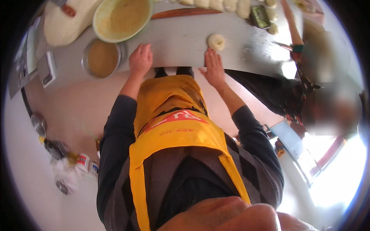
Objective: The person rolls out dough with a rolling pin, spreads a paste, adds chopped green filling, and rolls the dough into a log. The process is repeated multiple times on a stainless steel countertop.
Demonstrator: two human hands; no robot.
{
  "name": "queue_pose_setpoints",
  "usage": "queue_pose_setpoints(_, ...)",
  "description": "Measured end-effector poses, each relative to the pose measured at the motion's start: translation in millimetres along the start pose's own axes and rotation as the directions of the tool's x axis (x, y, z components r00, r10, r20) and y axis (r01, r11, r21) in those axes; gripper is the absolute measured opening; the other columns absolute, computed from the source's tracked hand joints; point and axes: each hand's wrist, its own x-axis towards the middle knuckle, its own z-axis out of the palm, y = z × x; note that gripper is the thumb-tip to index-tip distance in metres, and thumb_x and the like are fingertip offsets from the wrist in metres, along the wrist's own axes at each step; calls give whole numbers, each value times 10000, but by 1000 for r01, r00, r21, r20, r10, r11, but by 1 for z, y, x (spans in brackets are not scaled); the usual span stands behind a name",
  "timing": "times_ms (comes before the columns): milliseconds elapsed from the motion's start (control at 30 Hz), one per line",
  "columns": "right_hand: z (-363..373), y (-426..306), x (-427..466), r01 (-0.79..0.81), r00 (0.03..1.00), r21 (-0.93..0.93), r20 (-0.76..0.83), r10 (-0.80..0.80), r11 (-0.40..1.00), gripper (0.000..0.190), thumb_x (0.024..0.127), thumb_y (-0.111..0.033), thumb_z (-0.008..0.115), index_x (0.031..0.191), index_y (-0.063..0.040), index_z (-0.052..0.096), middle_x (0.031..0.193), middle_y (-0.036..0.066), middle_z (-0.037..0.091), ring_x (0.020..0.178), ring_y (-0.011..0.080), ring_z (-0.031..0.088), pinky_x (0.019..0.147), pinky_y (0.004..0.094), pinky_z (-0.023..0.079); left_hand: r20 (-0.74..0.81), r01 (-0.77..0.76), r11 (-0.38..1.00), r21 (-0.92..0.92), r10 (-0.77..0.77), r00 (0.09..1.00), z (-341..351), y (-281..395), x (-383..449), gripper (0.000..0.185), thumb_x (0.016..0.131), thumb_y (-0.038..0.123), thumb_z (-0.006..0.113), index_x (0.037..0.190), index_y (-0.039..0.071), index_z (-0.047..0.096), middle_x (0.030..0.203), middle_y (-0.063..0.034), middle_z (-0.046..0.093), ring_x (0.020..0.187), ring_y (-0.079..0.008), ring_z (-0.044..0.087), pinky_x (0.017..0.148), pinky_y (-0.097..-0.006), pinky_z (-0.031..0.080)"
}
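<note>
At the front edge of the metal worktable (179,43), my right hand (214,65) lies flat with its fingers stretched out. Its fingertips meet the near side of a small round coil of pale dough (216,42), which has a dimple in its face. My left hand (140,59) hovers over the table edge, fingers bent and close together; its palm is turned away, so whether anything is inside is hidden. Left of it stands a steel bowl (119,62) of light brown filling or powder. Behind that is a larger cream-coloured bowl (148,20) with a pale brown mixture.
A tapered wooden rolling pin (188,12) lies behind, near a row of dough pieces (216,4). A tray of green filling (260,17) sits at right, close to a co-worker's arm (293,31). A large dough slab (65,26) and a white-edged device (47,69) occupy the left.
</note>
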Motion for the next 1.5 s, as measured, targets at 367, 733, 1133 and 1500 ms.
queue_pose_setpoints(367,-29,13,71,-116,959,89,-248,135,989,839,937,-366,710,1570,50,351,1667,242,311,1560,426,263,1254,575,247,30,-6,1000,11,6,1000,-12,8,7,200,915,104,645,1115,113,652,950,-101,651,792,-342,667,654,-452,552)
queue_pose_setpoints(733,-35,-2,39,-156,965,83,-202,169,984,863,943,-401,709,1582,35,327,1682,226,288,1563,420,253,1244,609,238,56,0,999,45,-2,998,-11,6,5,164,936,129,620,1095,106,651,997,-112,674,836,-362,678,689,-464,557)
queue_pose_setpoints(1133,-125,230,47,-533,823,-222,-360,439,816,587,964,-233,653,1477,14,509,1476,281,536,1433,421,454,1198,501,373,35,-22,999,40,21,999,-9,11,11,182,911,92,609,1084,96,664,989,-112,683,834,-362,678,694,-465,560)
queue_pose_setpoints(1500,-87,327,95,-575,775,131,-226,589,807,720,1000,-284,626,1586,11,329,1561,253,458,1371,467,490,1138,551,406,170,4,977,215,-42,985,-9,-7,-3,207,927,114,573,1121,62,625,989,-155,637,854,-385,660,691,-489,557)
